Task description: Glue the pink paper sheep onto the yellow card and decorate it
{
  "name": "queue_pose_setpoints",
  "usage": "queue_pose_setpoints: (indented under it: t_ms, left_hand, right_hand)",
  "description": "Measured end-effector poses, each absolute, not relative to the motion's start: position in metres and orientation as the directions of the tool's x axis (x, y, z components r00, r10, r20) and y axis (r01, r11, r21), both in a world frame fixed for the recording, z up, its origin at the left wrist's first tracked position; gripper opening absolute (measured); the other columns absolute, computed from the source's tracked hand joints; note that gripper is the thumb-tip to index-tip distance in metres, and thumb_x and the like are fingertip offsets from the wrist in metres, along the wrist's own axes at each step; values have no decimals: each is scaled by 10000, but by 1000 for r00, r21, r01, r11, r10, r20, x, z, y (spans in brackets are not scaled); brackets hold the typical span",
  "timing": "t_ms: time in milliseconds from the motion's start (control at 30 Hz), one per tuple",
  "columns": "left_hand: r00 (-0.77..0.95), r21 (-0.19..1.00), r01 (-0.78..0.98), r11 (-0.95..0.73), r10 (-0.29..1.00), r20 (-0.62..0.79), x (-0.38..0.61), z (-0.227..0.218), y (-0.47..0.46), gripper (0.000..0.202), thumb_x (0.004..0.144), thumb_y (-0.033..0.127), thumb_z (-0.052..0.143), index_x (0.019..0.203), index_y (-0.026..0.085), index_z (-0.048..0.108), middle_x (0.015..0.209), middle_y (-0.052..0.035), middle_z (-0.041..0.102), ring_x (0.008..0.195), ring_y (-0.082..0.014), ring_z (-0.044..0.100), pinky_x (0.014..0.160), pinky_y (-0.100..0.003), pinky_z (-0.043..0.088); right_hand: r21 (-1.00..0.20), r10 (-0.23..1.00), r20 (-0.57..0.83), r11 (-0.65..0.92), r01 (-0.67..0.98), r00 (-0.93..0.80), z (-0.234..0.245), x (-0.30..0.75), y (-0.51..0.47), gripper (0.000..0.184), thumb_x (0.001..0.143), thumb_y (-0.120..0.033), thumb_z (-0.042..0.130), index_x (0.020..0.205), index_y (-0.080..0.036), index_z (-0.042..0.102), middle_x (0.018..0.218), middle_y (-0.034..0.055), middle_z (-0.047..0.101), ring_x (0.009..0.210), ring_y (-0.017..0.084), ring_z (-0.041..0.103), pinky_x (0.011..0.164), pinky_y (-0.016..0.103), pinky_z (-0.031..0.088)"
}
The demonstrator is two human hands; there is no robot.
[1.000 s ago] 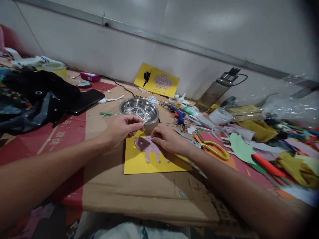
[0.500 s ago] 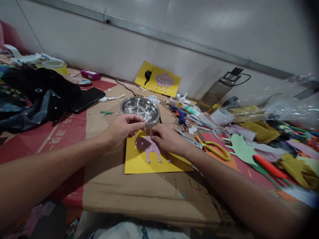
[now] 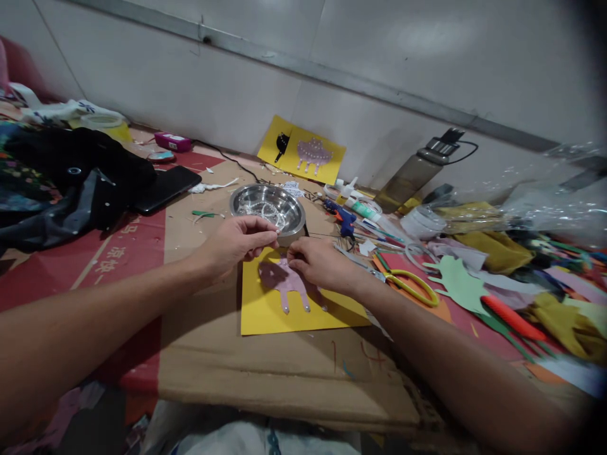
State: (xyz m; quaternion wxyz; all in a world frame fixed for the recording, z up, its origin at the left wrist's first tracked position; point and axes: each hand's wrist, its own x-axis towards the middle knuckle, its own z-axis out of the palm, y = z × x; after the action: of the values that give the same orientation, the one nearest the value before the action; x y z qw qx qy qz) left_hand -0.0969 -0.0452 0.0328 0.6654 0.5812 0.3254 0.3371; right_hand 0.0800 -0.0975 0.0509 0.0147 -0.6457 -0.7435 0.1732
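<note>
A yellow card point(image 3: 265, 319) lies on the cardboard in front of me, bearing a pink cut-out shape point(image 3: 296, 297) with pearl-like beads at its leg tips. Above the card's upper left part, my left hand point(image 3: 241, 243) is closed in a pinch. A tiny pale bead-like thing shows at its fingertips. My right hand point(image 3: 315, 262) is also pinched, its fingertips at the top of the pink shape and hiding part of it; what they hold, if anything, I cannot make out. Just beyond both hands, a metal bowl point(image 3: 296, 224) contains clear beaded strands point(image 3: 270, 216).
Yellow-handled scissors point(image 3: 412, 287), a blue glue gun point(image 3: 344, 218) and a glue bottle point(image 3: 347, 189) lie to the right, near felt scraps point(image 3: 455, 284). A bottle point(image 3: 412, 174) leans by the wall. Decorated yellow cards point(image 3: 303, 148) stand behind; a black phone point(image 3: 165, 189) lies left.
The yellow card with its pink shape has shifted slightly right and toward me. Both hands keep nearly the same pinched pose and place.
</note>
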Motion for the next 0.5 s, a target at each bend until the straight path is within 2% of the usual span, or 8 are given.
queue_pose_setpoints:
  t_ms: [167,500]
  left_hand:
    - [562,993,-72,96,827,-39,-96,32,-45,169,736,270,712,828,143,650,696,-13,667,483,-31,415,439,-168,262]
    - [546,996,-65,65,838,-19,-97,35,-47,175,734,286,712,829,153,649,701,-10,663,491,-41,415,455,-182,275]
  right_hand:
    - [-228,963,-237,69,971,-124,52,76,-95,137,846,-124,509,786,-175,620,841,58,677,821,185,583,742,294,342]
    - [-214,983,-109,121,969,-147,37,80,-100,132,858,-136,503,850,-165,632,929,66,686,902,198,587,792,310,322]
